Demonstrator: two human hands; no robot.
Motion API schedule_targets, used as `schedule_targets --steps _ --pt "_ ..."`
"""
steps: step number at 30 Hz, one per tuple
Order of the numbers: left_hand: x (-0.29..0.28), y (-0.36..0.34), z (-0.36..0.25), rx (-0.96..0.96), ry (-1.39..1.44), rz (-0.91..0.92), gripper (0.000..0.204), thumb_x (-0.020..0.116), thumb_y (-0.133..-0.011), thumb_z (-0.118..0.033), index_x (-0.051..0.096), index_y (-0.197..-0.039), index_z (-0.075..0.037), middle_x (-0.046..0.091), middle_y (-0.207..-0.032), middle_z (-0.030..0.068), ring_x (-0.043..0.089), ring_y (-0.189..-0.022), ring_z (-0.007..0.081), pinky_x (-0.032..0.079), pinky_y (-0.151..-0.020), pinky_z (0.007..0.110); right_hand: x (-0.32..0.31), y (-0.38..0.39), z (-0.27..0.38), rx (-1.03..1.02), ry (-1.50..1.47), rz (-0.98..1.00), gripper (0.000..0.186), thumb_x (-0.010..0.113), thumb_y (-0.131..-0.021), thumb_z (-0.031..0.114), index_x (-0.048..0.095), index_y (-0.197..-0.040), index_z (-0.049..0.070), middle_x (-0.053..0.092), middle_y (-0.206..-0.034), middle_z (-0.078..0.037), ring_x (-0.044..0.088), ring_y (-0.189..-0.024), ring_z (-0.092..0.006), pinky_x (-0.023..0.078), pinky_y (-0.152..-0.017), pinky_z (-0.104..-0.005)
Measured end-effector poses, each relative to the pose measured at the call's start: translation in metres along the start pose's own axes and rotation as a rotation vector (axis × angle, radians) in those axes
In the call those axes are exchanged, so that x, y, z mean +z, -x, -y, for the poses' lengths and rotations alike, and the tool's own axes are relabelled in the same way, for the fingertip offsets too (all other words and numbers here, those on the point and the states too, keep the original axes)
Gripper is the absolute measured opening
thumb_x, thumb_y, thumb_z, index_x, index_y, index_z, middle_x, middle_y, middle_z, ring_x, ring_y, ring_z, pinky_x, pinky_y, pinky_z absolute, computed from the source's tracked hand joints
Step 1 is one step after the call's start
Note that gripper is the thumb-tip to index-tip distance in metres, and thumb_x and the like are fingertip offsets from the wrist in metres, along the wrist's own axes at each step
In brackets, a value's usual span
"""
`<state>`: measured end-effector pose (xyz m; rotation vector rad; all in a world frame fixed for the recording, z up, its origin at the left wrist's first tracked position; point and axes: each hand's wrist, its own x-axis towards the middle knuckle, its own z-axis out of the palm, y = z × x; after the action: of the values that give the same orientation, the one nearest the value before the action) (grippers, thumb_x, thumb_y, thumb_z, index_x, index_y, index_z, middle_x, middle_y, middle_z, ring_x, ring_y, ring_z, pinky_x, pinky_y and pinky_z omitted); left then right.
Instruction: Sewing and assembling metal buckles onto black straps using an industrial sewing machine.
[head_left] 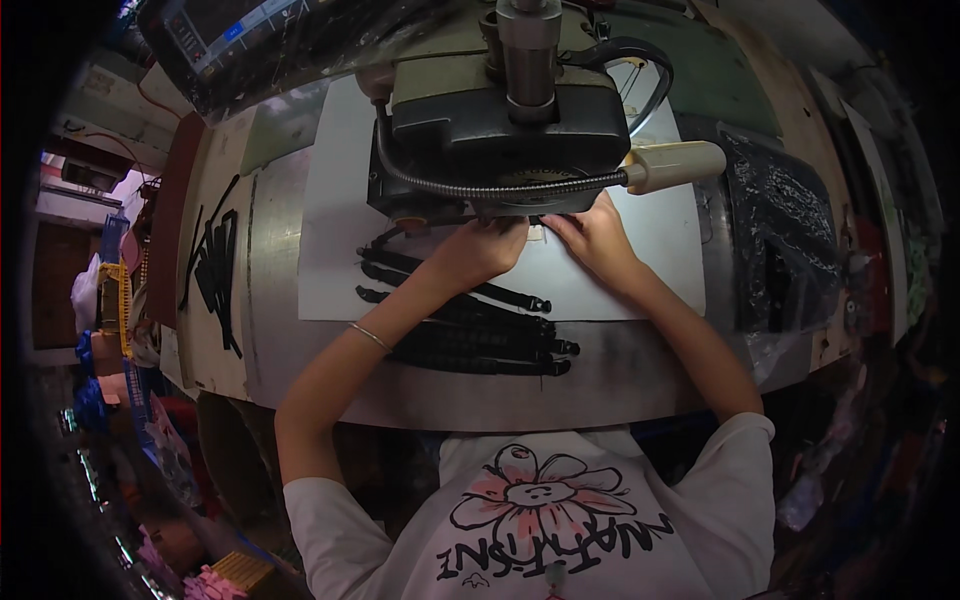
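Note:
My left hand point(482, 252) is closed, its fingertips up against the underside of a dark sewing machine head point(510, 135). A black strap point(385, 240) runs from the left into that hand and shows again as a short dark piece between my two hands. My right hand point(603, 248) pinches at this same piece from the right, its thumb pointing left; the machine partly hides its fingers. Below my left wrist, several more black straps point(500, 292) with small end fittings lie side by side, some on a white sheet point(650, 285) and some on the metal tabletop point(430, 405).
A cream handle-like part point(675, 167) juts right from the machine, with a flexible metal conduit point(470, 190) across its front. Loose black straps point(215, 275) lie at the left. Clear plastic wrapping with dark contents point(785, 235) sits at the right. A screen point(235, 35) stands at upper left.

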<state>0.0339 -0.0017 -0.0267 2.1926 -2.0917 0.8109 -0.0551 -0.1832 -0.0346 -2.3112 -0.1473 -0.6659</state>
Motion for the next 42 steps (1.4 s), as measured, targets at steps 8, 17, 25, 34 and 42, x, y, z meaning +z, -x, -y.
schedule_targets --steps 8,17,25,34,42 --pt "-0.004 0.004 -0.008 -0.142 0.246 -0.015 0.031 0.056 -0.075 -0.004 0.056 -0.105 0.004 0.057 -0.103 0.0117 0.056 -0.098 0.0257 0.048 -0.083 0.034 -0.003 0.003 0.006 -0.042 0.173 -0.023 0.017 0.067 -0.072 0.012 0.056 -0.071 -0.001 0.054 -0.084 -0.013 0.048 -0.084 -0.0306 0.038 -0.074 -0.0384" --pt "-0.008 0.01 -0.016 -0.244 0.28 0.061 0.038 0.054 -0.074 -0.003 0.053 -0.112 0.003 0.054 -0.108 0.0117 0.053 -0.101 0.0267 0.046 -0.086 0.033 -0.012 0.009 0.009 0.103 -0.022 0.099 0.018 0.068 -0.075 0.013 0.069 -0.09 0.004 0.061 -0.07 -0.01 0.048 -0.069 -0.0214 0.037 -0.07 -0.0312" --pt "-0.02 0.009 -0.031 -0.35 0.262 0.095 0.043 0.049 -0.076 -0.003 0.05 -0.119 0.001 0.053 -0.11 0.0125 0.051 -0.103 0.0283 0.041 -0.092 0.037 -0.005 0.011 0.004 0.13 0.024 0.075 0.018 0.068 -0.073 0.015 0.069 -0.088 0.006 0.063 -0.084 -0.012 0.05 -0.089 -0.0273 0.036 -0.081 -0.0351" --pt "-0.022 0.008 -0.033 -0.409 0.308 0.094 0.047 0.049 -0.074 0.0 0.048 -0.121 0.0 0.051 -0.115 0.0122 0.049 -0.106 0.0296 0.039 -0.092 0.038 0.003 0.016 -0.003 0.084 0.065 0.031 0.019 0.067 -0.071 0.018 0.062 -0.08 0.003 0.056 -0.083 -0.012 0.047 -0.09 -0.0293 0.034 -0.08 -0.0376" --pt "-0.021 0.01 -0.031 -0.427 0.355 0.076 0.049 0.048 -0.073 0.002 0.048 -0.121 -0.002 0.05 -0.115 0.0117 0.048 -0.106 0.0311 0.039 -0.091 0.039 0.005 0.016 -0.004 0.191 0.021 0.063 0.021 0.067 -0.072 0.02 0.062 -0.078 0.0 0.056 -0.079 -0.016 0.047 -0.091 -0.0335 0.034 -0.086 -0.0404"
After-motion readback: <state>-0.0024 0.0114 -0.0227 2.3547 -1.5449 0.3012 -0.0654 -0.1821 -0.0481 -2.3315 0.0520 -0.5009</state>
